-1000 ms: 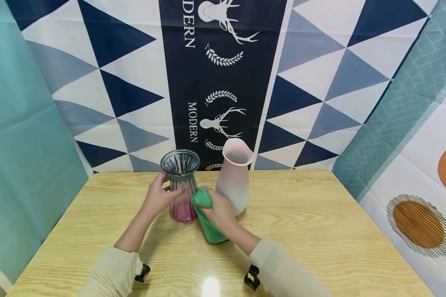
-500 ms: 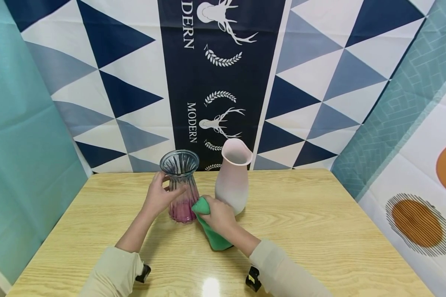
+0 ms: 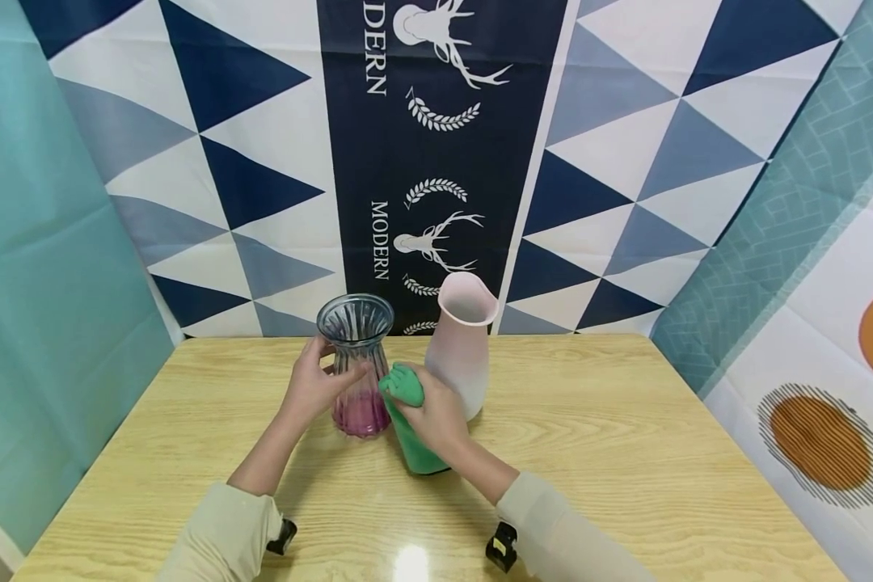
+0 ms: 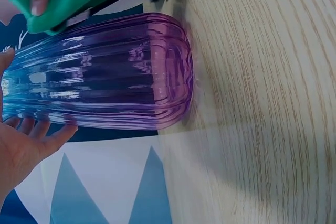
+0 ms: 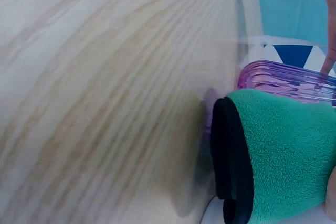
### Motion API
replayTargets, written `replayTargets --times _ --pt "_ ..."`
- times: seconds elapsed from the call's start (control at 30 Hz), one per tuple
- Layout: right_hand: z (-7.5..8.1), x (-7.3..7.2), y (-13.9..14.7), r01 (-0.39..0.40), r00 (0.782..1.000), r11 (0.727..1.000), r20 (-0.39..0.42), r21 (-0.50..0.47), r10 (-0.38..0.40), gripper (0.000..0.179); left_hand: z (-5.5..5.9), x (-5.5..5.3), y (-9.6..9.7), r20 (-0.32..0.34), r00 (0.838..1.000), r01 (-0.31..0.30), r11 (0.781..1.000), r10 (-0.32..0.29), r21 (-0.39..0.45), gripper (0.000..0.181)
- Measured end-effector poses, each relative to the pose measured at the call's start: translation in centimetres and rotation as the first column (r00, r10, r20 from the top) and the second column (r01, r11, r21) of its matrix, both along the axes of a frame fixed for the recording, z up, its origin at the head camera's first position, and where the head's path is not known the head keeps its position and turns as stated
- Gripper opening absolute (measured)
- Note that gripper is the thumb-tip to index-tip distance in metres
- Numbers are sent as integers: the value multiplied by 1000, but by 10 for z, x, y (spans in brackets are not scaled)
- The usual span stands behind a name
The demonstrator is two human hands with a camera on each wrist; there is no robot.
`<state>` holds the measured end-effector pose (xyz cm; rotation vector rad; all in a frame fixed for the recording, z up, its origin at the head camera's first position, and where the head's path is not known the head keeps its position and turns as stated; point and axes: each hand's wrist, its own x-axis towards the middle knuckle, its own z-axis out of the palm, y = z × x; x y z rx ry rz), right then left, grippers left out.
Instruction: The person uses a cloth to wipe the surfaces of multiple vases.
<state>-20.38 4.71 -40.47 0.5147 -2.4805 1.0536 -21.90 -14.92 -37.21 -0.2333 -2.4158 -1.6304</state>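
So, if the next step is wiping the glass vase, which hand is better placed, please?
Probably the right hand: it grips the green cloth, close beside the glass vase. The left hand already holds that vase, with no cloth, so it seems better suited to steadying.

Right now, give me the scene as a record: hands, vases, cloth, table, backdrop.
left hand: grips glass vase
right hand: grips green cloth
glass vase: upright on table; blue top, pink base
cloth: dark edge; beside glass vase, contact unclear
pale vase: upright, right of glass vase, partly behind right hand
table: wood-grained top
backdrop: triangles, deer heads, "MODERN"
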Motion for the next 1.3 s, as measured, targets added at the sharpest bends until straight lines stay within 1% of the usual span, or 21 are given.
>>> replayTargets --times 0.13,0.2,0.27,0.33,0.47,0.63,0.83,1.03,1.3 --pt "7 -2 -4 -4 999 991 -50 -133 -2 46 0 0 -1 5 1000 0 1000 0 13 76" --pt "10 -4 -7 -5 998 984 -67 -177 -7 47 -1 0 -2 7 1000 -1 1000 1 14 76" --pt "13 -5 -9 -1 995 981 -93 -193 -18 47 -2 0 -2 3 1000 -1 1000 1 12 76" --pt "15 -6 -11 0 992 981 -121 -194 -24 47 -2 0 -2 0 1000 -1 1000 1 9 75" --pt "17 -8 -14 -4 989 985 -148 -171 -22 48 0 1 -2 -2 1000 3 1000 -3 3 73" --pt "19 -9 -16 -22 987 986 -162 -168 -5 49 0 1 -2 -11 1000 14 1000 -14 13 71" --pt "23 -11 -18 -25 986 984 -168 -176 -5 47 1 2 -1 -11 999 32 999 -32 25 71" --pt "24 -11 -18 -28 986 986 -166 -166 0 47 -1 1 -1 -15 1000 27 1000 -27 14 72" --pt "19 -11 -16 -8 993 993 -114 -118 -5 44 -2 0 -1 -12 1000 19 1000 -19 7 73"
